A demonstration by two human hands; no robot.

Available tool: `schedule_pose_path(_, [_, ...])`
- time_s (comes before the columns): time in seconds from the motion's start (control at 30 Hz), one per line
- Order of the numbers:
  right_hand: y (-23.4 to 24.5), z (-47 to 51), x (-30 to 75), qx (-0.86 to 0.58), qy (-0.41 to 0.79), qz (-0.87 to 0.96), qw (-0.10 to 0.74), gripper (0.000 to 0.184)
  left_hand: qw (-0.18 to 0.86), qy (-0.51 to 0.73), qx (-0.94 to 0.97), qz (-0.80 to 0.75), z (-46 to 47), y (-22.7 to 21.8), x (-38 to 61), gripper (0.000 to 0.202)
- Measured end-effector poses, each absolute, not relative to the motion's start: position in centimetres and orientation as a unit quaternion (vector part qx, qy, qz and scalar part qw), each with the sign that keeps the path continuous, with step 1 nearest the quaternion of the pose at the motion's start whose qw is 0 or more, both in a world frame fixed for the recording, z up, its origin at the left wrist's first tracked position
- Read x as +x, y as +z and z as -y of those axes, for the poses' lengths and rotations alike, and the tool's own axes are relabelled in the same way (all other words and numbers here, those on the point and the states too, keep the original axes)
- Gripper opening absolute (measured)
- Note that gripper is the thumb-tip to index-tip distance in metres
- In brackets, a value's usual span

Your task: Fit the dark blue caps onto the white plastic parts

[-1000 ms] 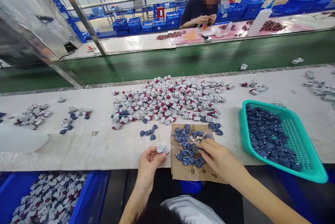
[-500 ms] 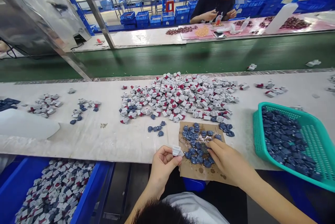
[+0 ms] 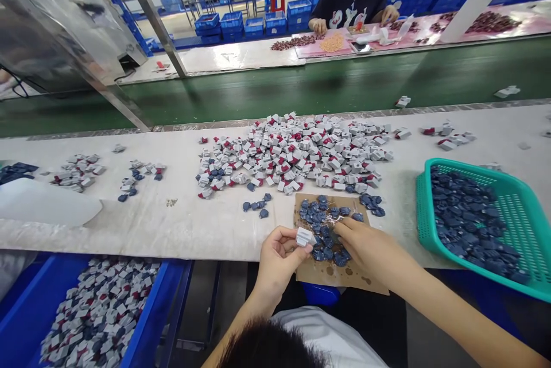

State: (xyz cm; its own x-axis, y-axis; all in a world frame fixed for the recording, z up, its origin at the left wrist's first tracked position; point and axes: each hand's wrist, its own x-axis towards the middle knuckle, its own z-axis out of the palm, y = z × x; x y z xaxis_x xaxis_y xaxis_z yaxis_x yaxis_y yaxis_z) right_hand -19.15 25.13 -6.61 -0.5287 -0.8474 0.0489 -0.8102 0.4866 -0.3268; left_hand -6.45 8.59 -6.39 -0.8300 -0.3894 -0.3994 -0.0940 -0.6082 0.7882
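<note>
Where a long white-topped bench (image 3: 129, 213) crosses the whole view, a green belt (image 3: 301, 92) runs along its far side. Beyond the belt lie a second work surface (image 3: 236, 55) and rows of stacked blue crates (image 3: 232, 26). A co-worker (image 3: 348, 0) sits at that far surface with both hands apart, close to a pink sheet (image 3: 322, 46) holding small reddish pieces.

At the near edge, a blue crate (image 3: 174, 299) at lower left is filled with grey-and-red plastic pieces. On the bench at right, a teal plastic basket (image 3: 424, 213) holds a mass of dark blue pieces. A broad heap of grey-and-red pieces (image 3: 293, 155) covers the middle of the bench, with some dark blue ones mixed in along its lower edge.

Just in front of the heap lies a stained cardboard sheet (image 3: 344, 279), with dark blue pieces (image 3: 327, 236) scattered over it. The person's right hand (image 3: 370, 253) is over the sheet, its fingers (image 3: 344, 230) curved down onto those pieces; whether they pinch one, I cannot tell. The left hand (image 3: 279, 264), raised at the sheet's left edge, pinches a small grey-white plastic piece (image 3: 305, 236) between thumb and fingers.
</note>
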Motion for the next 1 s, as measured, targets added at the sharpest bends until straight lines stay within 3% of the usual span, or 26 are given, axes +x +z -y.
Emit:
schedule_pose_path(0.13, [-3.8, -25.4, -18.5, -0.466, -0.273, -0.84, 0.051, 0.01, 0.086, -0.87, 0.251, 0.415, -8.7, -5.5, -6.3, 0.029])
schedule_pose_path(0.33, [-0.9, -23.8, -15.3, -0.405, -0.461, -0.789, -0.033, 0.007, 0.113, -0.886, 0.221, 0.391, -9.3, -4.4, -6.0, 0.027])
schedule_pose_path(0.67, [-0.7, -23.6, -14.6, -0.441, -0.419, -0.791, -0.066, 0.005, 0.112, -0.877, 0.212, 0.416, -9.6, -3.9, -6.3, 0.027])
schedule_pose_path(0.9, [0.7, -23.7, -14.7, -0.517, -0.348, -0.782, -0.007, 0.018, 0.101, -0.85, 0.184, 0.484, -9.4, -4.2, -5.8, 0.022])
schedule_pose_path(1.0, [0.7, -23.8, -15.1, -0.524, -0.37, -0.766, 0.044, 0.021, 0.106, -0.843, 0.157, 0.503, -9.1, -4.4, -5.7, 0.019])
